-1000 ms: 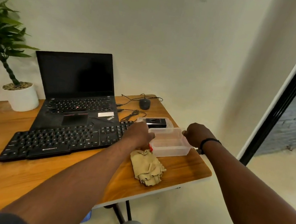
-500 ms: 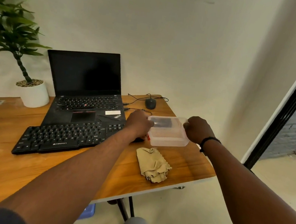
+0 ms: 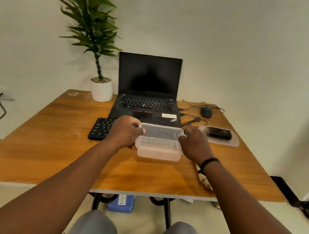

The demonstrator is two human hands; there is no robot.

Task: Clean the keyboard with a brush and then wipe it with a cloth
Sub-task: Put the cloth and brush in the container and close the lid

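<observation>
Container (image 3: 159, 147) recentred, two hands gripping.

Head view looks forward and down, seemingly close over the table (image 3: 52, 142).

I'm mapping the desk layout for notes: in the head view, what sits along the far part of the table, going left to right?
Potted plant → laptop → mouse → lid carrying a black item, a little nearer. The cables between laptop and mouse overlap, so they are left out.
</observation>
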